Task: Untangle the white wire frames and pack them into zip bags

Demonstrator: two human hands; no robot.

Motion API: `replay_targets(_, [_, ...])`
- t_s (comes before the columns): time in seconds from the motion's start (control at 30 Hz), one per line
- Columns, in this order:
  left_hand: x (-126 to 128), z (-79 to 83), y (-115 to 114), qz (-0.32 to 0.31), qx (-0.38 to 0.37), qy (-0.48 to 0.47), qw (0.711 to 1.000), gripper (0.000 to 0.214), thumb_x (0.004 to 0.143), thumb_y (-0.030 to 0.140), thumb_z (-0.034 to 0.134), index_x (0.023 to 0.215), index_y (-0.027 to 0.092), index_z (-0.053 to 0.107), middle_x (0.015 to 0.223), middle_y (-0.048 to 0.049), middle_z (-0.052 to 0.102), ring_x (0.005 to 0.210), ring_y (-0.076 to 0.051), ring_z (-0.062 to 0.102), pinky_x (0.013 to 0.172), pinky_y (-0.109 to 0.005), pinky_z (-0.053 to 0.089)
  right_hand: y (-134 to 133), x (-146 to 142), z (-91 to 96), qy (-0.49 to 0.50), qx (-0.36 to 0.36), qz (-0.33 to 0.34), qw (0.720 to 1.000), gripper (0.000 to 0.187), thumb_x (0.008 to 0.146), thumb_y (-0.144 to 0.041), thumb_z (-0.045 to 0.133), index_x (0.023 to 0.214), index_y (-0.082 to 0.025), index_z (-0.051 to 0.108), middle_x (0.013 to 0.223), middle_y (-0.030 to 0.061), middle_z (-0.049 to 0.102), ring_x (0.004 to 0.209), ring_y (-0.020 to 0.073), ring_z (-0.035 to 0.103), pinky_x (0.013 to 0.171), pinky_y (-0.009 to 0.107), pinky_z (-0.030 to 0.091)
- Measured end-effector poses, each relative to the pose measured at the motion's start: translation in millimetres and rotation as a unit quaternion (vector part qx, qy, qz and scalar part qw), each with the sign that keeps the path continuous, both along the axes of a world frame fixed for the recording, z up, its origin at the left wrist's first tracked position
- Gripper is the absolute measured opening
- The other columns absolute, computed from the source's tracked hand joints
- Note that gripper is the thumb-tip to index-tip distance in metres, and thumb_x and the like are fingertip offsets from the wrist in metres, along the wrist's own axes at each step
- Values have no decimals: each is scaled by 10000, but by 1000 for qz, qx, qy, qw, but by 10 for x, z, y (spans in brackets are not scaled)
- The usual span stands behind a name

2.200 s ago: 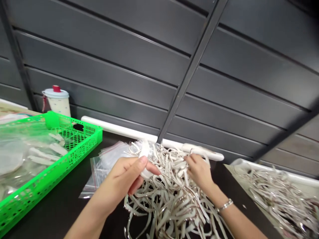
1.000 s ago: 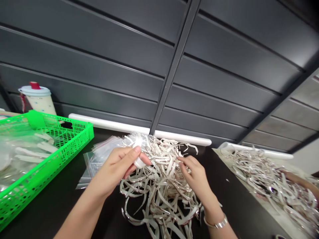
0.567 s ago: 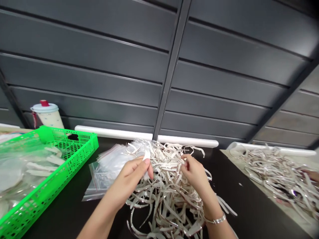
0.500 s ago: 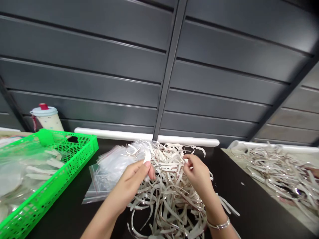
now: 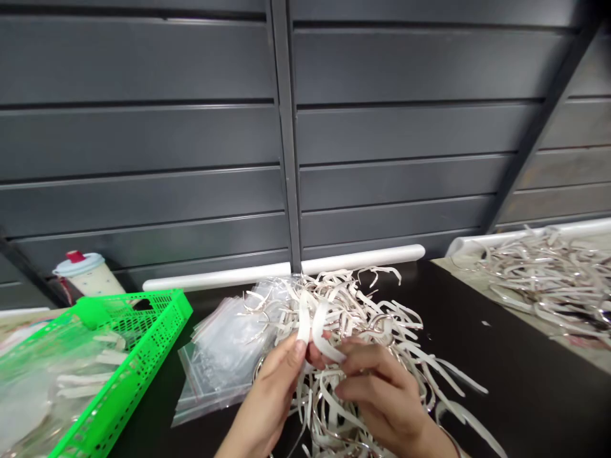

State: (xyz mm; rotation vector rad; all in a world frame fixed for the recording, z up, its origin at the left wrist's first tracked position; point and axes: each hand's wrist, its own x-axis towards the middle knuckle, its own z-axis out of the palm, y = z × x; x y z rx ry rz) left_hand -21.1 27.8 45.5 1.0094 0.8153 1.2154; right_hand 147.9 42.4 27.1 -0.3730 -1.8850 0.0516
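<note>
A dark table [image 5: 477, 381] holds zip bags [image 5: 214, 362] beside tangled white strips [image 5: 363, 331].

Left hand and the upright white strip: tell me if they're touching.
Touching: the head view shows the left hand pinching the upright white strip near its lower end.

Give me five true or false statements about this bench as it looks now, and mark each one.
The left hand and right hand both grip white strips from the tangle: true.
The green plastic basket sits right of the hands: false, it is on their left.
Clear zip bags lie stacked beside the tangle: true.
The red-topped cup stands inside the basket: false, it stands behind it.
A white tray at right holds more strips: true.
</note>
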Motion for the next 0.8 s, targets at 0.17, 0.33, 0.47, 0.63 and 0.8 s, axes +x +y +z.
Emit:
replay_targets(0.17, [-12,38,-66,-8,-35,-58,998,265,769,402,671,914,195,752,1012,-73,686,928,-221,585,826,-269,431,1,-29,-22,-50,-63,69,994,351,777,66,396,874,-195,608,846,41,550,813,141,605,684,239,542])
replay_targets(0.33, [-23,124,-95,-14,-10,-94,995,211,799,364,643,823,181,744,880,-77,692,904,-231,597,792,-278,454,30,-61,-8,-37,-141,107,984,379,779,65,375,847,-206,631,868,29,547,843,125,600,729,230,536])
replay_targets(0.47, [-40,154,-83,-36,6,-91,995,183,828,309,622,790,153,711,713,-58,657,813,-183,593,748,-240,453,54,-44,18,-60,-152,117,980,376,787,64,383,847,-206,637,889,34,560,977,157,590,840,310,525])
replay_targets(0.63, [-143,167,-38,-48,-4,-238,970,138,835,246,613,795,137,687,435,63,388,488,-88,481,737,-260,487,175,145,138,66,-102,71,990,333,784,57,409,782,-208,611,752,18,589,870,185,631,722,340,547])
replay_targets(0.8, [-231,136,-4,-74,-1,-354,932,187,876,211,547,724,153,637,433,105,141,375,-52,299,620,-215,502,277,369,169,115,-135,0,984,276,809,14,465,689,-193,603,695,23,611,679,164,620,600,304,502])
